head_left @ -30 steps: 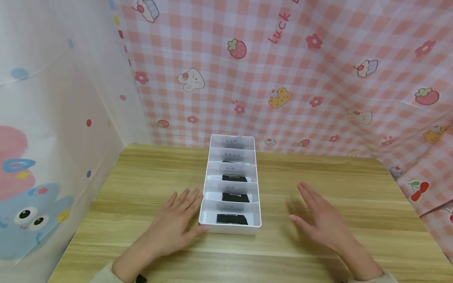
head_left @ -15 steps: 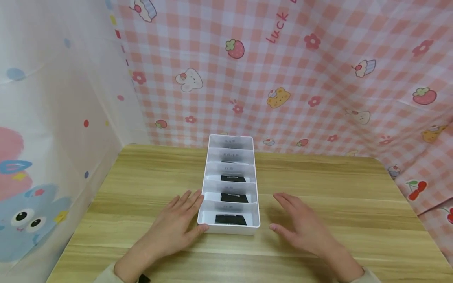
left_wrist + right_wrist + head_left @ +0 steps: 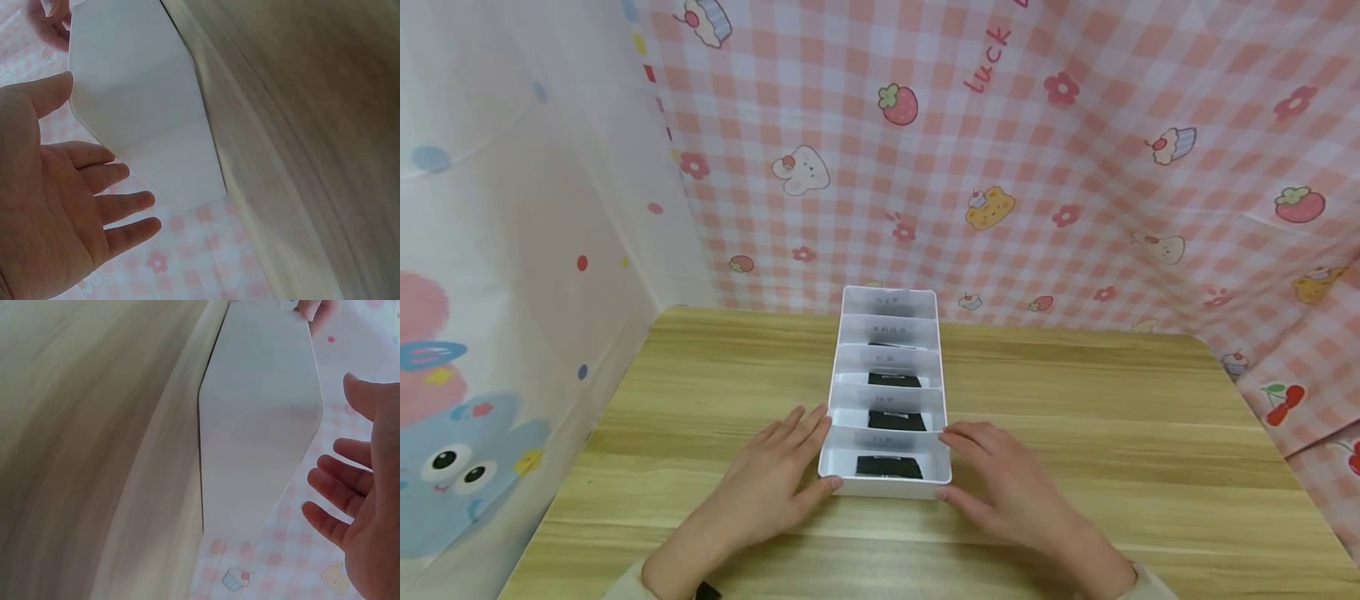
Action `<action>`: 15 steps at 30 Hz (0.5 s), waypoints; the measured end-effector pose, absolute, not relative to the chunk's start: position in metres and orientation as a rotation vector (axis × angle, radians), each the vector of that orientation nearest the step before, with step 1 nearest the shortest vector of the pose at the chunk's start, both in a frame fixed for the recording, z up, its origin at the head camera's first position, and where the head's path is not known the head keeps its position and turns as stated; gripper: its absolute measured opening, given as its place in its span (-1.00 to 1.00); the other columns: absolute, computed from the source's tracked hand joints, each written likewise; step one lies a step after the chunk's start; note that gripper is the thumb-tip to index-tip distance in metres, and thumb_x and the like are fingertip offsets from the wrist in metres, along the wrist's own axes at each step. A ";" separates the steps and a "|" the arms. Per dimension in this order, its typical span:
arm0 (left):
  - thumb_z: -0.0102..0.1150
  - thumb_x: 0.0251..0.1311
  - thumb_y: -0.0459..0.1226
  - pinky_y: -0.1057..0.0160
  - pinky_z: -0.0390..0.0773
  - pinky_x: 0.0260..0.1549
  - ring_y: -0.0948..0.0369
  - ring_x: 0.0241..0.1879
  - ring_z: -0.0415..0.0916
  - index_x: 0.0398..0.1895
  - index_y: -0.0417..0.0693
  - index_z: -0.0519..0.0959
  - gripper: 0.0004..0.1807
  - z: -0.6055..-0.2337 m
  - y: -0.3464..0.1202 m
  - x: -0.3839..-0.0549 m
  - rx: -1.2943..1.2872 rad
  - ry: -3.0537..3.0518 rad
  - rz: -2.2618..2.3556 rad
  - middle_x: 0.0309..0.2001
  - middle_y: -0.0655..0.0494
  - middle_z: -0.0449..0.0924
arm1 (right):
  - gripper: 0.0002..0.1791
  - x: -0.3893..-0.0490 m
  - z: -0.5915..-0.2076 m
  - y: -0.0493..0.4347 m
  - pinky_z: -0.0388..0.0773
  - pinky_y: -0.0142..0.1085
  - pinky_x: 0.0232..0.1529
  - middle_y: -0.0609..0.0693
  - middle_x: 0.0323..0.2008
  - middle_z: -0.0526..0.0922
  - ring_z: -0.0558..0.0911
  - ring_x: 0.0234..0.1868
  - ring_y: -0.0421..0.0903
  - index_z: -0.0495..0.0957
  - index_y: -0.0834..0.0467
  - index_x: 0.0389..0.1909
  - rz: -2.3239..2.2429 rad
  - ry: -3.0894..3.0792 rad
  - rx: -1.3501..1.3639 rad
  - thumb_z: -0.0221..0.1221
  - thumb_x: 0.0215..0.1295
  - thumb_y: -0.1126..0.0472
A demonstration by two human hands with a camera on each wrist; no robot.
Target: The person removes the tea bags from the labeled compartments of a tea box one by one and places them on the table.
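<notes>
A long white divided box (image 3: 887, 491) stands on the table, its short end toward me. Flat black packets (image 3: 889, 467) lie in its nearer compartments, and dark printed labels mark the dividers. My left hand (image 3: 767, 479) lies along the box's left side, straight fingers at the wall and thumb at the near left corner. At the near right corner is my right hand (image 3: 1011, 487), fingertips at the rim and thumb by the front wall. In the left wrist view the left hand's fingers (image 3: 128, 206) are spread beside the white wall. The right wrist view shows relaxed right fingers (image 3: 337, 487) beside the box.
The wood-grain table (image 3: 1120, 417) extends on both sides of the box. Behind it hangs a pink checked cloth (image 3: 850, 217) with printed fruit and animals. A white patterned curtain (image 3: 512, 208) borders the left. Something small and black (image 3: 707, 592) shows by the left wrist.
My right hand has moved left across the table to the box's near right corner. The left hand has stayed at the left side, and the box stands where it was.
</notes>
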State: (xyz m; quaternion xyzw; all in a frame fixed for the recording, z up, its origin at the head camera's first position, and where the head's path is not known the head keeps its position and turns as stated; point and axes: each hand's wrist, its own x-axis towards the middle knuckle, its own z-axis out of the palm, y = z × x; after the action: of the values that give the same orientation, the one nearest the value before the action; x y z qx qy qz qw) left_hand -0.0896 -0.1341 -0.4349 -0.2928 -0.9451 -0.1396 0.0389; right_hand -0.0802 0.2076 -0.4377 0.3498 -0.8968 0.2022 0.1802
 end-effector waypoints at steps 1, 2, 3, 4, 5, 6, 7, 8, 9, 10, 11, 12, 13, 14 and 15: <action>0.12 0.45 0.20 -0.22 0.33 0.42 -0.18 0.52 0.25 0.54 -0.25 0.36 -0.15 -0.435 -0.134 -0.089 -0.897 -2.899 -0.429 0.57 -0.10 0.26 | -0.36 -0.080 -0.438 0.205 0.61 -0.04 0.17 -0.03 0.17 0.64 0.62 0.18 -0.01 0.64 0.17 0.22 0.569 -2.522 1.001 0.21 0.46 -0.29; 0.11 0.46 0.20 -0.22 0.33 0.42 -0.18 0.52 0.25 0.54 -0.25 0.36 -0.15 -0.434 -0.134 -0.089 -0.896 -2.903 -0.427 0.58 -0.10 0.25 | -0.37 -0.080 -0.438 0.202 0.61 -0.03 0.17 -0.03 0.16 0.65 0.62 0.17 0.00 0.65 0.17 0.20 0.573 -2.508 1.014 0.22 0.46 -0.27; 0.11 0.46 0.20 -0.22 0.33 0.42 -0.18 0.52 0.24 0.54 -0.25 0.36 -0.15 -0.434 -0.134 -0.089 -0.897 -2.906 -0.430 0.58 -0.10 0.25 | -0.39 -0.080 -0.439 0.200 0.60 -0.04 0.18 -0.03 0.14 0.66 0.62 0.16 0.00 0.65 0.18 0.19 0.576 -2.497 1.027 0.21 0.47 -0.27; 0.11 0.46 0.20 -0.22 0.33 0.42 -0.18 0.52 0.24 0.54 -0.25 0.35 -0.15 -0.434 -0.134 -0.088 -0.897 -2.910 -0.433 0.58 -0.10 0.24 | -0.40 -0.080 -0.439 0.197 0.60 -0.04 0.18 -0.03 0.13 0.67 0.62 0.15 0.00 0.66 0.18 0.17 0.577 -2.489 1.037 0.20 0.48 -0.26; 0.10 0.47 0.20 -0.22 0.33 0.42 -0.18 0.52 0.24 0.54 -0.25 0.35 -0.15 -0.434 -0.134 -0.088 -0.898 -2.915 -0.433 0.58 -0.10 0.23 | -0.40 -0.080 -0.439 0.195 0.60 -0.04 0.18 -0.03 0.12 0.67 0.62 0.15 -0.01 0.67 0.18 0.16 0.579 -2.482 1.048 0.19 0.49 -0.26; 0.10 0.47 0.20 -0.22 0.33 0.42 -0.18 0.52 0.24 0.54 -0.25 0.35 -0.15 -0.434 -0.133 -0.088 -0.897 -2.919 -0.434 0.58 -0.10 0.23 | -0.41 -0.079 -0.440 0.193 0.60 -0.04 0.17 -0.03 0.11 0.68 0.62 0.14 -0.01 0.67 0.18 0.15 0.580 -2.474 1.060 0.18 0.50 -0.26; 0.10 0.47 0.20 -0.22 0.33 0.42 -0.18 0.52 0.24 0.54 -0.25 0.35 -0.15 -0.434 -0.133 -0.087 -0.898 -2.922 -0.435 0.59 -0.10 0.23 | -0.41 -0.079 -0.440 0.191 0.60 -0.05 0.17 -0.03 0.11 0.69 0.63 0.14 -0.01 0.67 0.18 0.14 0.581 -2.468 1.070 0.17 0.51 -0.25; 0.10 0.47 0.19 -0.21 0.34 0.42 -0.18 0.52 0.24 0.54 -0.25 0.35 -0.15 -0.434 -0.133 -0.087 -0.897 -2.924 -0.434 0.59 -0.10 0.22 | -0.42 -0.079 -0.440 0.189 0.60 -0.05 0.17 -0.03 0.10 0.69 0.63 0.14 -0.01 0.67 0.19 0.13 0.584 -2.461 1.081 0.16 0.52 -0.25; 0.11 0.47 0.19 -0.21 0.34 0.42 -0.18 0.52 0.25 0.54 -0.25 0.35 -0.16 -0.434 -0.133 -0.087 -0.895 -2.925 -0.438 0.59 -0.10 0.22 | -0.42 -0.080 -0.441 0.187 0.59 -0.06 0.17 -0.03 0.10 0.70 0.63 0.14 -0.01 0.68 0.19 0.13 0.584 -2.455 1.088 0.15 0.53 -0.24; 0.11 0.47 0.19 -0.21 0.34 0.41 -0.18 0.51 0.25 0.54 -0.25 0.35 -0.16 -0.433 -0.133 -0.087 -0.893 -2.926 -0.436 0.59 -0.10 0.22 | -0.43 -0.080 -0.441 0.185 0.60 -0.06 0.17 -0.03 0.10 0.70 0.63 0.14 -0.01 0.68 0.19 0.12 0.583 -2.450 1.094 0.14 0.54 -0.24; 0.12 0.47 0.19 -0.21 0.34 0.41 -0.18 0.51 0.25 0.54 -0.25 0.35 -0.16 -0.433 -0.133 -0.087 -0.891 -2.927 -0.434 0.59 -0.10 0.22 | -0.44 -0.080 -0.442 0.183 0.60 -0.06 0.17 -0.03 0.09 0.70 0.63 0.13 -0.02 0.68 0.19 0.12 0.586 -2.444 1.100 0.14 0.54 -0.23; 0.12 0.47 0.18 -0.21 0.35 0.41 -0.18 0.51 0.25 0.54 -0.25 0.35 -0.16 -0.433 -0.133 -0.087 -0.888 -2.926 -0.436 0.59 -0.10 0.23 | -0.45 -0.080 -0.442 0.181 0.59 -0.06 0.18 -0.02 0.09 0.70 0.63 0.13 -0.02 0.67 0.19 0.12 0.587 -2.438 1.105 0.15 0.54 -0.22; 0.13 0.46 0.18 -0.21 0.35 0.41 -0.18 0.51 0.25 0.54 -0.25 0.35 -0.16 -0.433 -0.133 -0.087 -0.887 -2.926 -0.437 0.59 -0.10 0.23 | -0.46 -0.081 -0.443 0.179 0.59 -0.06 0.18 -0.02 0.09 0.70 0.63 0.13 -0.02 0.67 0.19 0.12 0.589 -2.434 1.110 0.16 0.54 -0.21; 0.13 0.46 0.18 -0.21 0.35 0.41 -0.18 0.51 0.26 0.54 -0.25 0.35 -0.16 -0.433 -0.133 -0.087 -0.886 -2.926 -0.437 0.59 -0.10 0.23 | -0.47 -0.081 -0.444 0.178 0.59 -0.06 0.19 -0.02 0.09 0.70 0.63 0.14 -0.02 0.67 0.19 0.12 0.592 -2.431 1.115 0.17 0.54 -0.20; 0.14 0.46 0.18 -0.21 0.36 0.40 -0.18 0.51 0.26 0.54 -0.26 0.35 -0.16 -0.433 -0.133 -0.088 -0.885 -2.926 -0.438 0.59 -0.10 0.23 | -0.48 -0.081 -0.445 0.176 0.59 -0.07 0.19 -0.02 0.08 0.69 0.63 0.14 -0.02 0.67 0.18 0.12 0.592 -2.429 1.119 0.17 0.54 -0.19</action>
State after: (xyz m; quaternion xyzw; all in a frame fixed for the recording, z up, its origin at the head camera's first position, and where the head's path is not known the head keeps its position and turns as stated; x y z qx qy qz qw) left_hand -0.0876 -0.1333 -0.4330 -0.2866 -0.9471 -0.1418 0.0266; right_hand -0.0812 0.1758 -0.4445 0.4003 -0.8689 0.2118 0.1997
